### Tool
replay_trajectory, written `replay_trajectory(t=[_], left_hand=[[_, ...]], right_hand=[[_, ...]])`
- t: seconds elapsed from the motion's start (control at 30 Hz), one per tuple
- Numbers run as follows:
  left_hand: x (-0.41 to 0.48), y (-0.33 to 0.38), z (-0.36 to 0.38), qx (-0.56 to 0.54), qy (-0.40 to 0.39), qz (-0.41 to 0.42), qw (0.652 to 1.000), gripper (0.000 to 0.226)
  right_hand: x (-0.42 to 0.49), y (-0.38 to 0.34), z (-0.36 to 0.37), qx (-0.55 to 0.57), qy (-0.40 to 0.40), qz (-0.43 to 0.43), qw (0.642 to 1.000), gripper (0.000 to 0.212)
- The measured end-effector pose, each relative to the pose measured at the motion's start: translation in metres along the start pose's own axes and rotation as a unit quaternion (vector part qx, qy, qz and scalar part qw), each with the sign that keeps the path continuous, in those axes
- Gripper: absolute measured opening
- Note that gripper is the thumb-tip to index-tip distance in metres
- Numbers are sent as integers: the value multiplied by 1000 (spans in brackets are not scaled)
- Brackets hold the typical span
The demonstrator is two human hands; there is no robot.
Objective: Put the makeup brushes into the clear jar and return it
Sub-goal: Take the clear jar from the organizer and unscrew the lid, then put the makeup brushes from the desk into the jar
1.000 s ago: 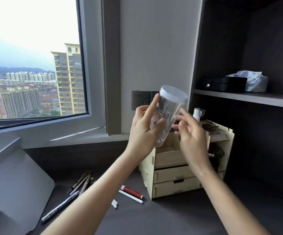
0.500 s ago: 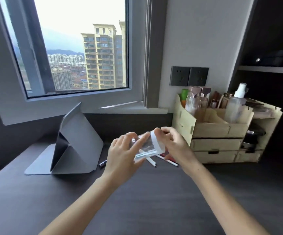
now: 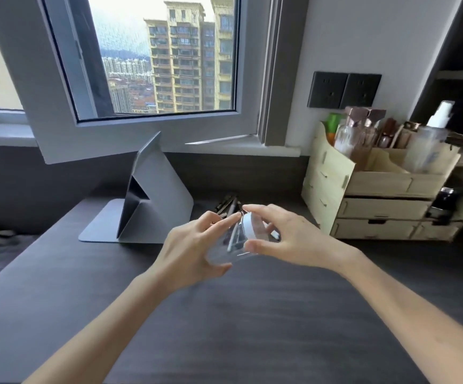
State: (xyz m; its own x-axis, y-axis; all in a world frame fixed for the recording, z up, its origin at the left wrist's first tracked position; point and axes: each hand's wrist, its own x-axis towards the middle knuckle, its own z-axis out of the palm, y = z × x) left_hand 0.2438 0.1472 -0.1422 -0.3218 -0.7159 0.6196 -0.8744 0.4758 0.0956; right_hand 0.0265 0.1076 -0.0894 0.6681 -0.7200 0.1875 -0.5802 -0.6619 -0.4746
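I hold the clear jar [image 3: 231,245] tilted on its side above the dark desk [image 3: 224,314]. My left hand [image 3: 191,253] wraps around the jar's body. My right hand [image 3: 285,239] grips its white lid [image 3: 251,227] with fingertips and thumb. Behind my hands, dark makeup brushes [image 3: 229,206] lie in a bundle on the desk, mostly hidden by my fingers. The jar looks empty, though blur makes this hard to judge.
A wooden organiser [image 3: 377,198] with drawers and several bottles stands at the right against the wall. A grey folded tablet stand [image 3: 147,200] sits left of the brushes. An open window sash [image 3: 147,134] juts in above the desk.
The jar came down from in front of the organiser to just above the desk and now lies tilted. My right hand shifted from the jar's side onto its lid.
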Motion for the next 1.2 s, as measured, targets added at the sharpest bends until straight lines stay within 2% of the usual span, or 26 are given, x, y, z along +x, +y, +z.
replay_trajectory(t=[0.1,0.2,0.27,0.37,0.43,0.53,0.6,0.63,0.73,0.8,0.87,0.97,1.07,1.2], left_hand=[[-3,-4,0,5,-6,-15,1000,90],[-6,-13,-1,-69,35,-78,994,86],[-9,-17,-2,-194,87,-165,963,85],[-10,-25,4,-350,168,-263,883,92],[-9,-26,9,-392,219,-293,844,95],[-9,-25,15,-401,253,-319,821,97],[-9,-25,19,-393,260,-324,820,96],[-8,-25,21,-387,262,-323,823,96],[-5,-23,29,-368,268,-308,836,96],[-5,-22,33,-351,280,-295,843,96],[-7,-25,36,-333,290,-282,852,95],[-10,-28,41,-321,285,-279,859,94],[-10,-29,45,-313,273,-279,866,97],[-9,-31,47,-306,268,-281,869,96]], right_hand=[[-4,-2,-3,48,34,-63,996,58],[-15,15,-10,172,108,-13,979,52],[-23,36,-3,200,114,65,971,48],[-36,71,24,167,98,175,965,47],[-44,85,38,136,76,213,965,45],[-53,95,45,44,25,220,974,43],[-51,96,43,22,1,207,978,36],[-46,95,40,29,14,200,979,31],[-13,95,33,8,144,167,975,14],[18,98,31,-42,205,179,961,18],[49,108,29,-112,224,205,946,22],[84,132,28,-224,149,264,926,25],[105,146,31,-257,56,308,914,25],[117,152,32,-292,2,305,907,23]])
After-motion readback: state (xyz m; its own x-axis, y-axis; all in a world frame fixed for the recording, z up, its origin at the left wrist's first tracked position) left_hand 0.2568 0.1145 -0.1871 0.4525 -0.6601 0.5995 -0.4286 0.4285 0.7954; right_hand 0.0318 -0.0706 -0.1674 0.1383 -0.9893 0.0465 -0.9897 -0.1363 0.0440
